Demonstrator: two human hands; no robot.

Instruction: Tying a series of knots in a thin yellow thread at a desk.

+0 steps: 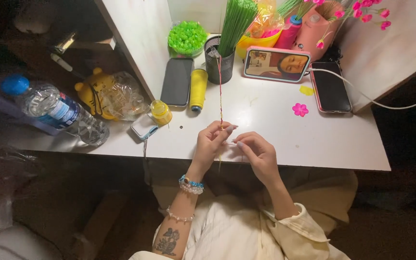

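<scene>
My left hand (211, 143) pinches the lower end of a thin braided cord (220, 91) of red, yellow and green. The cord runs taut from my fingers up to the black mesh pen holder (219, 65) at the back of the white table (314, 144). My right hand (258, 153) is close beside the left, fingertips pinched on a fine strand at the cord's end. Both hands hover over the table's front edge. Beaded bracelets circle my left wrist.
A yellow thread spool (198, 89), a dark phone (177, 81), a small yellow jar (161, 112), a pink phone showing a video (276, 64), another phone on a cable (331, 86), a pink paper flower (300, 110), green beads (187, 37), a water bottle (56, 110).
</scene>
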